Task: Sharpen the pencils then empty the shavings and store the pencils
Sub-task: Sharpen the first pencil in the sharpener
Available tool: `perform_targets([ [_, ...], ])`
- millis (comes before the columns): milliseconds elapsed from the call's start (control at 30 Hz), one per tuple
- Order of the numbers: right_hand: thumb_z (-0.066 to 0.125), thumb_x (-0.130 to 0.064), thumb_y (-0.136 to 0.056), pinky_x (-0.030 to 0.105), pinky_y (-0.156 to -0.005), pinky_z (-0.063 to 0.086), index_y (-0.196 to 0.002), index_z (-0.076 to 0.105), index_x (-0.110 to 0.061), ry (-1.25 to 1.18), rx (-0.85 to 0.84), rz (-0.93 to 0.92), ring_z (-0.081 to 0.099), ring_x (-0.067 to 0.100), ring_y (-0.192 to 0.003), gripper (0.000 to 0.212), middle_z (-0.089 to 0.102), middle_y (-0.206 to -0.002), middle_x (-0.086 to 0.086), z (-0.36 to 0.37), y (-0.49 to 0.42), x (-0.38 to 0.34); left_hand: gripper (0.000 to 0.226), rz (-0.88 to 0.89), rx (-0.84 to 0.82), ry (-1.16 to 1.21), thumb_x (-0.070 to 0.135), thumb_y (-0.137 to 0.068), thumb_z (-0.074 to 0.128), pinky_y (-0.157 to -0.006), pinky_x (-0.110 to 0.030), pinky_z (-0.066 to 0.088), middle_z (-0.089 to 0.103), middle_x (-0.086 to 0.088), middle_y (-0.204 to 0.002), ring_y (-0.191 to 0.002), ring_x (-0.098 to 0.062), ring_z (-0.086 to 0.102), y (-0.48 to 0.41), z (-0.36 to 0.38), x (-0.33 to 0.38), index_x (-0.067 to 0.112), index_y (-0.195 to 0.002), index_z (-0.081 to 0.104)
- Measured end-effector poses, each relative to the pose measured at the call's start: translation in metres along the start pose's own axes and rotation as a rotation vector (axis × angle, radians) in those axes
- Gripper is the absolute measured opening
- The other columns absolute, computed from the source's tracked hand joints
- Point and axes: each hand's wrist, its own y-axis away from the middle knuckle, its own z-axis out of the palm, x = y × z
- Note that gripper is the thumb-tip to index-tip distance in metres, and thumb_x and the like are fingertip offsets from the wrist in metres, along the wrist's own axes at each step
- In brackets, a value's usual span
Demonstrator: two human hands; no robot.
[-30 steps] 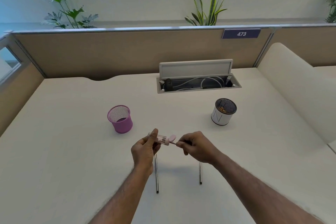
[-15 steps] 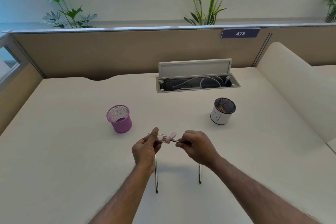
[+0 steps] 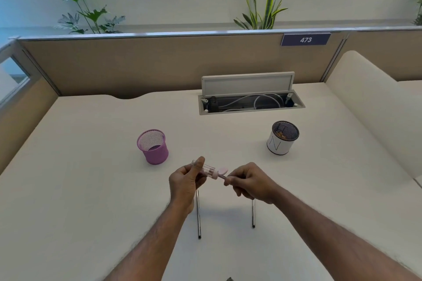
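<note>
While hands (image 3: 185,180) (image 3: 250,183) hold sharpener (image 3: 209,170) and pencil (image 3: 223,176), two pencils (image 3: 198,217) (image 3: 253,214) lying, two cups (image 3: 155,151) (image 3: 279,143)

An open grey cable hatch (image 3: 247,85) holding white cables (image 3: 266,97) sits in the cream worktop (image 3: 91,189); a blue "473" plate (image 3: 305,39) hangs on the beige partition (image 3: 137,64).

Three pencils (image 3: 198,217) (image 3: 253,214) (image 3: 222,175), two cups (image 3: 153,147) (image 3: 279,141), one sharpener (image 3: 209,170)

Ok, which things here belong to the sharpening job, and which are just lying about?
Job: sharpener, gripped by left hand; pencil, pinched by right hand; two pencils lying on desk; pink mesh cup; white cup.
Just there: open cable tray; plants; number plate.
</note>
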Motion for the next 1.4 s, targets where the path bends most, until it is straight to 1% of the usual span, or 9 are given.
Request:
perform_targets([
  [167, 0.078, -0.005, -0.079, 0.020, -0.040, 0.028, -0.087, 0.066, 0.004, -0.114, -0.029, 0.038, 0.038, 0.014, -0.038, 0.017, 0.060, -0.067, 0.012, -0.002, -0.003, -0.005, 0.028, 0.022, 0.005, -0.022, 0.030, -0.072, 0.080, -0.061, -0.023, 0.056, 0.072, -0.007, -0.070, -0.064, -0.013, 0.067, -0.002, 0.003, 0.005, 0.004, -0.076, 0.069],
  [267, 0.085, -0.007, -0.070, 0.023, -0.044, 0.039, -0.078, 0.062, -0.007, 0.113, 0.154, -0.076, 0.051, 0.012, -0.042, 0.024, 0.060, -0.059, -0.001, 0.002, -0.006, -0.003, 0.030, 0.007, 0.070, -0.021, 0.032, -0.070, 0.083, -0.059, -0.023, 0.055, 0.070, -0.006, -0.068, -0.062, -0.013, 0.064, -0.004, 0.004, 0.004, 0.006, -0.073, 0.070],
  [367, 0.084, -0.020, -0.070, 0.024, -0.050, 0.042, -0.068, 0.064, -0.016, 0.511, 0.408, -0.364, 0.049, 0.002, -0.051, 0.021, 0.060, -0.060, -0.010, 0.006, -0.008, 0.006, 0.035, -0.012, 0.107, -0.002, 0.035, -0.064, 0.086, -0.057, -0.023, 0.054, 0.070, -0.008, -0.067, -0.060, -0.014, 0.063, -0.005, 0.005, 0.002, 0.005, -0.074, 0.070],
  [467, 0.078, -0.027, -0.076, 0.029, -0.049, 0.047, -0.073, 0.069, -0.018, 0.710, 0.526, -0.528, 0.057, 0.012, -0.056, 0.013, 0.066, -0.068, -0.008, 0.007, -0.008, 0.013, 0.037, -0.020, 0.121, 0.014, 0.035, -0.064, 0.086, -0.056, -0.023, 0.054, 0.069, -0.008, -0.065, -0.057, -0.014, 0.063, -0.004, 0.006, 0.001, 0.004, -0.076, 0.068],
  [733, 0.075, -0.021, -0.081, 0.028, -0.051, 0.045, -0.071, 0.065, -0.009, 0.644, 0.409, -0.571, 0.053, 0.017, -0.055, 0.018, 0.064, -0.065, 0.000, -0.001, -0.006, 0.015, 0.033, -0.009, 0.114, 0.014, 0.028, -0.071, 0.085, -0.056, -0.023, 0.055, 0.069, -0.011, -0.067, -0.056, -0.014, 0.063, 0.000, 0.007, -0.002, 0.002, -0.079, 0.068],
  [967, 0.070, -0.014, -0.088, 0.025, -0.044, 0.043, -0.076, 0.071, -0.005, 0.305, 0.134, -0.224, 0.052, 0.013, -0.039, 0.015, 0.067, -0.058, 0.004, -0.006, -0.001, -0.005, 0.024, -0.013, 0.030, 0.023, 0.023, -0.077, 0.080, -0.063, -0.025, 0.057, 0.069, -0.011, -0.070, -0.063, -0.017, 0.065, 0.003, 0.002, -0.001, 0.003, -0.074, 0.069],
  [1133, 0.070, -0.015, -0.088, 0.023, -0.042, 0.040, -0.079, 0.070, -0.003, 0.195, 0.022, -0.122, 0.049, 0.015, -0.039, 0.015, 0.066, -0.059, 0.003, -0.012, -0.002, -0.014, 0.024, 0.002, -0.016, 0.024, 0.025, -0.077, 0.078, -0.065, -0.026, 0.057, 0.071, -0.011, -0.072, -0.067, -0.019, 0.066, 0.006, 0.000, -0.001, 0.003, -0.075, 0.069],
  [1267, 0.087, -0.022, -0.071, 0.021, -0.050, 0.043, -0.082, 0.069, -0.013, 0.361, 0.115, -0.195, 0.050, 0.005, -0.047, 0.023, 0.064, -0.066, -0.007, -0.009, -0.001, -0.014, 0.026, -0.030, 0.041, 0.046, 0.025, -0.077, 0.079, -0.062, -0.024, 0.056, 0.068, -0.008, -0.065, -0.059, -0.015, 0.064, 0.007, 0.004, -0.002, 0.002, -0.073, 0.067],
  [1400, 0.080, -0.032, -0.076, 0.027, -0.052, 0.044, -0.077, 0.066, -0.021, 0.746, 0.379, -0.450, 0.050, 0.006, -0.055, 0.018, 0.059, -0.066, -0.014, 0.000, -0.003, -0.001, 0.028, -0.052, 0.069, 0.086, 0.026, -0.074, 0.082, -0.063, -0.025, 0.057, 0.068, -0.010, -0.067, -0.060, -0.016, 0.065, 0.007, 0.004, -0.005, 0.003, -0.073, 0.068],
])
